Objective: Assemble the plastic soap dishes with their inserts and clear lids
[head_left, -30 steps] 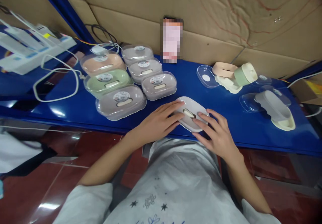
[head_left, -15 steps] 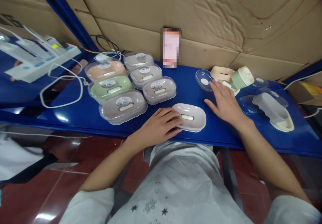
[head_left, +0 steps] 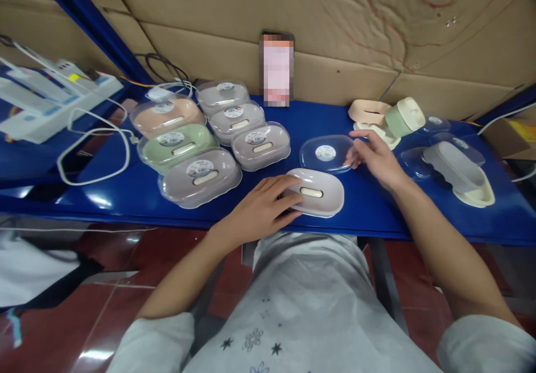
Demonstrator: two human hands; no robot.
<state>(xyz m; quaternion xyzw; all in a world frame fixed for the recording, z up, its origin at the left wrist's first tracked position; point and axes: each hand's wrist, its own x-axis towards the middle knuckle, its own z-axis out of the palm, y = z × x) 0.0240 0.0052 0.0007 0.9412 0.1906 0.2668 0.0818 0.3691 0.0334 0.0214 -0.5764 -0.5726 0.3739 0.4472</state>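
Note:
An oval grey soap dish (head_left: 329, 197) with a cream bar-shaped insert sits near the table's front edge. My left hand (head_left: 266, 201) holds its left end, fingers over the rim and thumb at the near side. Just behind the dish, my right hand (head_left: 377, 158) grips the right end of a clear plastic lid (head_left: 312, 148) with a round white label. The lid is held slightly behind and above the dish, apart from it. To the left stand several lidded soap dishes, including a grey one (head_left: 218, 186), a green one (head_left: 161, 148) and a peach one (head_left: 146, 119).
A phone with a blurred screen (head_left: 277, 71) leans on the cardboard wall (head_left: 201, 43). Right on the blue table (head_left: 368, 216) lie a peach dish part (head_left: 360, 110), a green and cream piece (head_left: 404, 124), a grey piece (head_left: 454, 166) and clear lids. A power strip (head_left: 50, 110) and white cable are left.
My right hand has taken hold of the clear lid and brought it leftward and nearer, behind the grey dish. My left hand stays on the dish.

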